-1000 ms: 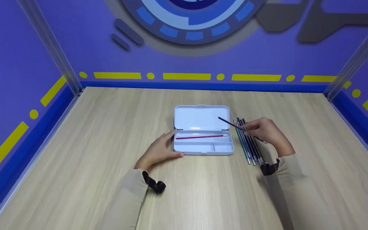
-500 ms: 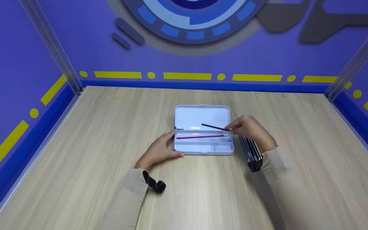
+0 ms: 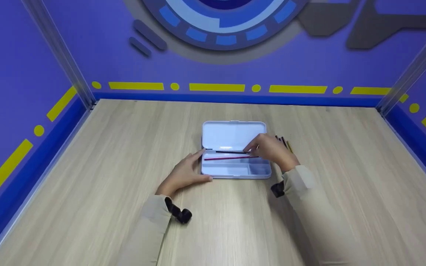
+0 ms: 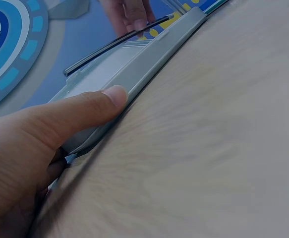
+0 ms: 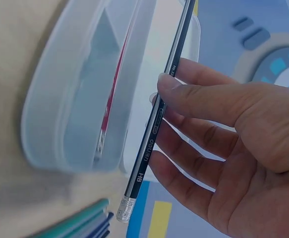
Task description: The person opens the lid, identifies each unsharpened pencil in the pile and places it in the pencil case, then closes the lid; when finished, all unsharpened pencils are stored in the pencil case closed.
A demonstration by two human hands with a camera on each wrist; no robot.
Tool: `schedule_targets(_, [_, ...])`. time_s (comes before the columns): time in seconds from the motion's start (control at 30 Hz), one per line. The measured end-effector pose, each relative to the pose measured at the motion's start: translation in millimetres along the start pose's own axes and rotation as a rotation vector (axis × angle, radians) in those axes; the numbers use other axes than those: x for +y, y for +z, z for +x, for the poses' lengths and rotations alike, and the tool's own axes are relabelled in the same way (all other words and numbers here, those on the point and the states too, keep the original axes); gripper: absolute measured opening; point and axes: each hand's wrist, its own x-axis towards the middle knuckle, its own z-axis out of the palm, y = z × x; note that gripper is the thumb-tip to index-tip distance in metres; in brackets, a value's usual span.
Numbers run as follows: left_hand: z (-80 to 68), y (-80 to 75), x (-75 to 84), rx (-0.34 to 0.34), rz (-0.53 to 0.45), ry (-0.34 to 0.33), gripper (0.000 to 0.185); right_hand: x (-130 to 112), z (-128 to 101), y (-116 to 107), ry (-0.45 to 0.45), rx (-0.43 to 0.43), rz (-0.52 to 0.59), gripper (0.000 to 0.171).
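Observation:
An open white pencil case (image 3: 235, 168) lies on the wooden table, its lid (image 3: 231, 135) flat behind it. A red pencil (image 3: 227, 158) lies in the case's long compartment. My right hand (image 3: 270, 149) pinches a black pencil (image 3: 231, 152) and holds it level over the case, just above the red one; the right wrist view shows the black pencil (image 5: 159, 114) between thumb and fingers beside the case (image 5: 80, 99). My left hand (image 3: 183, 173) rests against the case's left end, its thumb lying along the front edge (image 4: 134, 79).
Several more pencils (image 3: 285, 142) lie on the table right of the case, mostly hidden behind my right hand; their ends (image 5: 80, 225) show in the right wrist view. Purple walls close the table at back and sides.
My right hand has carried the black pencil leftward from the pile beside the case to a level position over the case's compartment. The left hand has stayed put.

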Motion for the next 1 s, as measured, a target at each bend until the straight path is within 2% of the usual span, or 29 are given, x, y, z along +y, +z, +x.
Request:
schedule_targets(0.67, [0.2, 1.3, -0.2, -0.006, -0.008, -0.025, 0.100, -15.7, 10.3, 17.7, -0.114, 0.022, -0.047, 0.022])
schedule_targets(1.0, [-1.0, 0.6, 1.2, -0.007, -0.008, -0.029, 0.101, -15.5, 10.2, 19.0, -0.082, 0.015, -0.038, 0.020])
